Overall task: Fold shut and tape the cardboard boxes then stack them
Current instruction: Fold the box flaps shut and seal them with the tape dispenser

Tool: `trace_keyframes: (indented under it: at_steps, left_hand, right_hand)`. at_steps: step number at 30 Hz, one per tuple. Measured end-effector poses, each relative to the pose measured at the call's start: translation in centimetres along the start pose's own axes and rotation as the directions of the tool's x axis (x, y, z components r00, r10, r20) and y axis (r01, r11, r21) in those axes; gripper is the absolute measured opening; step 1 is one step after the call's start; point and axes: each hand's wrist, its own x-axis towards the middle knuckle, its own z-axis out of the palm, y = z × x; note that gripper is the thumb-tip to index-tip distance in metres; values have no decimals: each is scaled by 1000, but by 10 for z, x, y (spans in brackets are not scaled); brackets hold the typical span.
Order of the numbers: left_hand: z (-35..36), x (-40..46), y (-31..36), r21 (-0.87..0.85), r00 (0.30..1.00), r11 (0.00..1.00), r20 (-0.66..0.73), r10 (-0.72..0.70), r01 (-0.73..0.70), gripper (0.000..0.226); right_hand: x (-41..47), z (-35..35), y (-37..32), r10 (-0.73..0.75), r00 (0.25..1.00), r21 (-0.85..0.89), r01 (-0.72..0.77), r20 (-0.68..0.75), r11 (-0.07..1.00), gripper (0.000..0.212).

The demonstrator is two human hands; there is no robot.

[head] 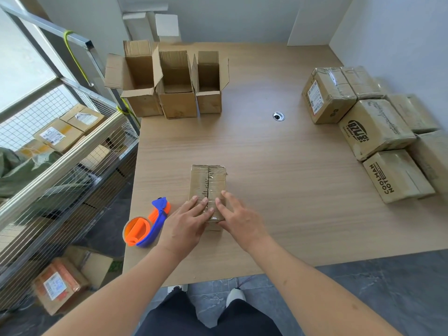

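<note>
So the small taped box (208, 187) is sitting near-centre on the surface (278, 166), and I'm pressing both hands flat on its near end, left hand (188, 220) and right hand (238, 220) side by side. Tape dispenser (146, 225) is lying just left, three open boxes (169, 81) are waiting far left, and sealed boxes (373, 127) are piling up right.

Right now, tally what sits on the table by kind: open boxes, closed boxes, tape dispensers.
Open cardboard boxes: 3
Closed cardboard boxes: at least 7, counting the box under both hands; the right-hand cluster runs off frame
Tape dispensers: 1
Total: at least 11
</note>
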Motion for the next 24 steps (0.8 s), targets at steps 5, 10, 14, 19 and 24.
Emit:
trace_keyframes:
  at_steps: [5, 10, 14, 19, 24]
  left_hand:
    - [2, 9, 9, -25, 993, 993, 28, -118, 119, 38]
    - [5, 12, 9, -57, 988, 987, 33, -152, 153, 38]
    - [7, 11, 8, -51, 990, 989, 13, -140, 141, 38]
    - [10, 9, 9, -53, 988, 987, 21, -153, 154, 39]
    - [4, 10, 5, -44, 988, 988, 68, -142, 145, 46]
  right_hand:
    - [5, -14, -7, 249, 960, 179, -270, 130, 946, 69]
    - [9, -13, -8, 392, 917, 259, -398, 76, 880, 65]
    - [10, -17, -15, 508, 856, 270, -515, 100, 814, 11]
    - [9, -17, -18, 616, 766, 379, -634, 187, 674, 20]
    - [7, -16, -19, 595, 776, 411, -622, 209, 667, 17]
